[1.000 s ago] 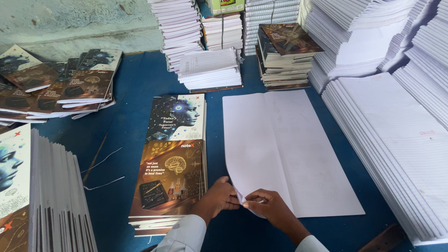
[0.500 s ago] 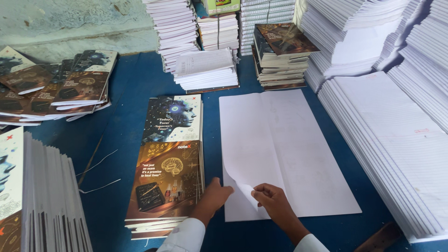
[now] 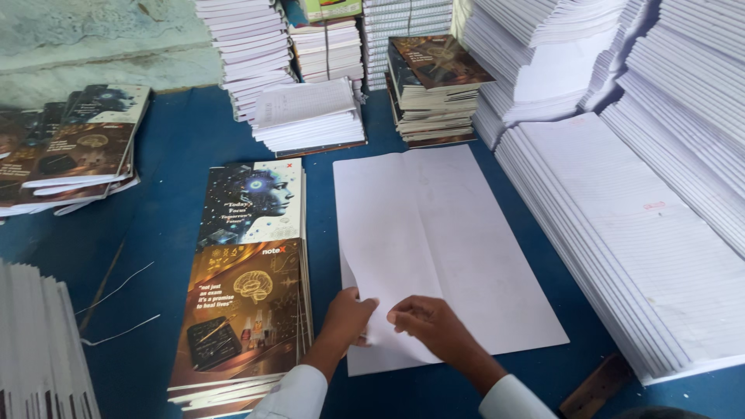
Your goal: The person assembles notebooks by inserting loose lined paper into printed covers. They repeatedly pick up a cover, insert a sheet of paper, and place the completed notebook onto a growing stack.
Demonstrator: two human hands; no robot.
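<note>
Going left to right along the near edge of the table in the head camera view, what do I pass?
Upright white page stack → printed covers pile → left hand → right hand, both lifting the white sheet's near-left corner → ruled paper stack.

No packages, signs or screens show. The only label-like mark is a small pale red stamp (image 3: 654, 206) on the top ruled sheet of the white stack, well to the right of the fingers (image 3: 400, 314) and beyond them.
</note>
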